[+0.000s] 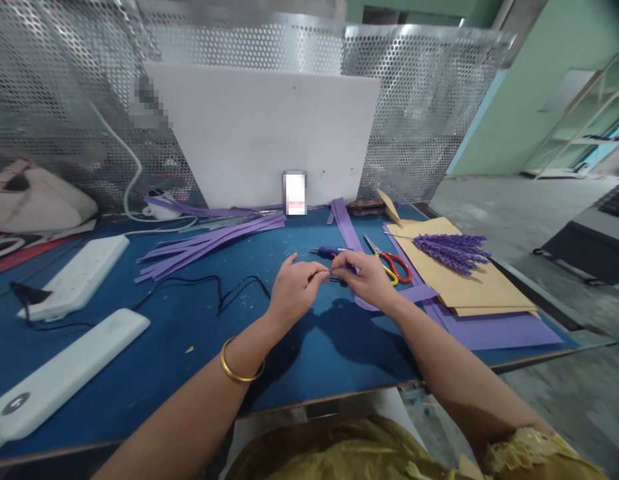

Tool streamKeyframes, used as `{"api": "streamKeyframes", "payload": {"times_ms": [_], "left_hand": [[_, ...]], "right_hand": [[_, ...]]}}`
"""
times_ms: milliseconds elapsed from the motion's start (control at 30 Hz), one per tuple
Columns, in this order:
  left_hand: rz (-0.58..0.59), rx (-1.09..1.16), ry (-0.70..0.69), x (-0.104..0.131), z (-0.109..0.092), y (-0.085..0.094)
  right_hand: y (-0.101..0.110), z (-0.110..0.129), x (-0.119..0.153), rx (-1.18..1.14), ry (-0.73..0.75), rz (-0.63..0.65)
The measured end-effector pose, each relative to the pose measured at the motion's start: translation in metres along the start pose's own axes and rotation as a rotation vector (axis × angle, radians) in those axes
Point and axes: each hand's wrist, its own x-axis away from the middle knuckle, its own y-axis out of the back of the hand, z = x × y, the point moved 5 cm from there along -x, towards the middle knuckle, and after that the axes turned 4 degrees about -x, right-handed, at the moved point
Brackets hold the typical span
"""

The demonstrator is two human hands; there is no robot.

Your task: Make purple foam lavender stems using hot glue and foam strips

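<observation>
Over the middle of the blue table, my left hand [295, 285] and my right hand [363, 275] meet at their fingertips, both in a pinch. Between them is the end of a purple paper strip [420, 293], which appears to pass under my right hand and trail off to the right. How the fingers grip this end is partly hidden. Just beyond my right hand lie scissors [402, 267] with red and yellow handles. A blue pen-like tool [326, 251] rests behind the fingertips.
Purple strips [214, 243] lie in a bundle at back left. Tan sheets [469, 280] bear a purple flower bunch [452, 250], over purple sheets [509, 330]. White power strips [84, 273] and a black cord [219, 287] occupy the left. A phone [296, 193] leans against a white board [274, 133].
</observation>
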Motion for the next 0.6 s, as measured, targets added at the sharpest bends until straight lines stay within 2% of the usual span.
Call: {"api": "streamKeyframes", "payload": {"times_ms": [267, 467, 533, 600], "left_hand": [[-0.050, -0.058, -0.004, 0.001, 0.000, 0.003], [-0.155, 0.068, 0.215, -0.001, 0.015, 0.011], [-0.172, 0.107, 0.248, -0.002, 0.018, 0.012], [-0.141, 0.157, 0.248, -0.003, 0.020, 0.010]], "right_hand": [[-0.004, -0.001, 0.000, -0.022, 0.023, 0.018], [0.002, 0.000, 0.001, -0.005, 0.018, -0.046], [0.003, 0.000, 0.001, 0.003, 0.017, -0.058], [0.004, 0.000, 0.000, 0.005, 0.015, -0.065]]}}
